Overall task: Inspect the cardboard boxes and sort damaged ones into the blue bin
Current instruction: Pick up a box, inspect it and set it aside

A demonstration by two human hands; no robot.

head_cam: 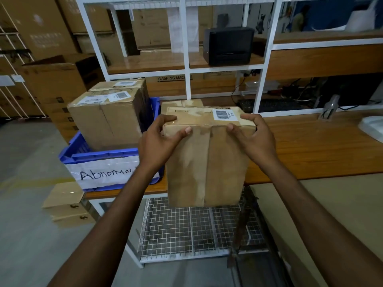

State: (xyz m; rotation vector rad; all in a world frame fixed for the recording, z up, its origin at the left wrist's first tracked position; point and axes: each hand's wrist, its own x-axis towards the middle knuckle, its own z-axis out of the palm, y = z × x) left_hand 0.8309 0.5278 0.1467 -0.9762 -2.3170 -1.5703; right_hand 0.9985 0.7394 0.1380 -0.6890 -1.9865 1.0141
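Box (207, 162): gripped at top corners by left hand (159, 141) and right hand (255, 139), fingers curled over edge. Could slip and drop, nothing holding bottom.

Both hands, left (159, 139), right (253, 137), grip taped cardboard box (207, 162) beside blue bin (99, 156).

view: head-worn, single, wide-angle | faces: forward and down | range: close, left hand (159, 141) and right hand (253, 139) mid-frame | beyond hands: shelves (187, 69) | below hands: floor (31, 224)
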